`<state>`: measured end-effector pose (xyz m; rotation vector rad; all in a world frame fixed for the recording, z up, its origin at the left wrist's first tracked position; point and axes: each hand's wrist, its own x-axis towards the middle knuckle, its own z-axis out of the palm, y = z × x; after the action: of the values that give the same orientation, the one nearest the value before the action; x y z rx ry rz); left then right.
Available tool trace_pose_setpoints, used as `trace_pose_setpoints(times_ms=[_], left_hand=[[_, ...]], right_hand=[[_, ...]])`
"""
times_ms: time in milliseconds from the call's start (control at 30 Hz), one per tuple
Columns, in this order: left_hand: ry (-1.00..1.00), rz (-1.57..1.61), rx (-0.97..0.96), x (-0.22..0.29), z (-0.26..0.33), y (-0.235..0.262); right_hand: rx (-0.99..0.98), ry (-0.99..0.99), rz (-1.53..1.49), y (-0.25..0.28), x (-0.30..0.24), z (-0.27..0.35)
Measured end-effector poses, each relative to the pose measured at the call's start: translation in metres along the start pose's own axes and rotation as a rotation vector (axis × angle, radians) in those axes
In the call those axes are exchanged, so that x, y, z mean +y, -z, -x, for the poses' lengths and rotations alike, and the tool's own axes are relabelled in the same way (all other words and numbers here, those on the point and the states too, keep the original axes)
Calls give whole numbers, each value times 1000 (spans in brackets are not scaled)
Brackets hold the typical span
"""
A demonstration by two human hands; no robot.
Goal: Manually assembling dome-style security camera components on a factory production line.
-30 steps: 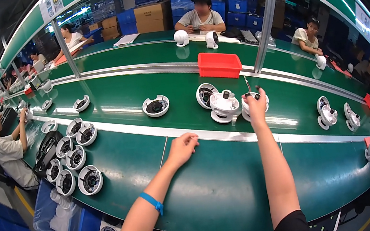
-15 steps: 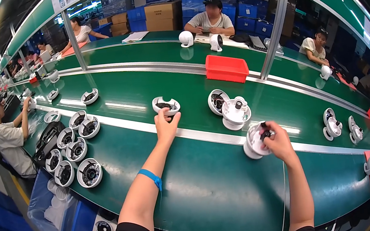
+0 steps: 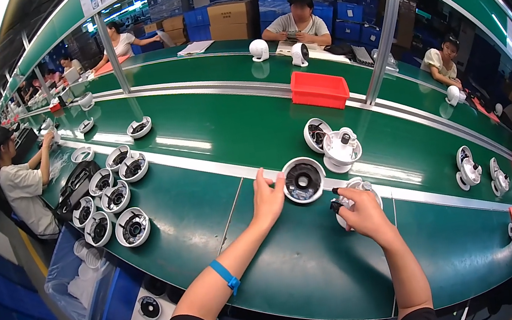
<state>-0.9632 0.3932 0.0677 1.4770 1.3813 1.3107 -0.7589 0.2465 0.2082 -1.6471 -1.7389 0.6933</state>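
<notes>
On the far left, a worker in a pale top [image 3: 25,188] sits by the green table [image 3: 306,272]. Next comes a bunch of round white plastic shells with black insides [image 3: 116,197]. Then the left arm reaches up from the bottom, with a blue band [image 3: 226,276] on it. The left hand [image 3: 267,202] is open, with one finger pointing up and the thumb spread away from it. The thumb is right by the left edge of a round white plastic bowl with a black middle [image 3: 303,180]. I cannot tell if they touch. This bowl sits between the two hands, by the long silver strip [image 3: 204,164].

To its right, the right hand [image 3: 361,209] is bent over a white plastic base [image 3: 367,188] and grips it. The fingers point left, and dark bits show at their tips. Up on the shiny green belt [image 3: 230,117] are another white base [image 3: 342,150] and a red plastic tray [image 3: 320,91].

Half a second ago, the bowl was farther away on the belt, with the left hand at it. Now it is close. The right hand had its base then too.
</notes>
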Motion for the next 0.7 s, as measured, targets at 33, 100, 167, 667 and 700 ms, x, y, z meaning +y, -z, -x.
trace_pose_setpoints(times_ms=[33,100,167,667,700], left_hand=[[54,-21,-110,21,6,9],[-104,-309,-129,12,3,2],[-37,-409,-240,32,3,2],[200,74,-474,19,-16,50],[310,135,-493,25,-12,60]], right_hand=[[-3,0,1,-1,2,-2],[-39,-57,-71,-2,6,-6],[-28,-37,-75,-6,16,-10],[183,308,83,-56,4,-34],[182,303,80,-61,5,-34]])
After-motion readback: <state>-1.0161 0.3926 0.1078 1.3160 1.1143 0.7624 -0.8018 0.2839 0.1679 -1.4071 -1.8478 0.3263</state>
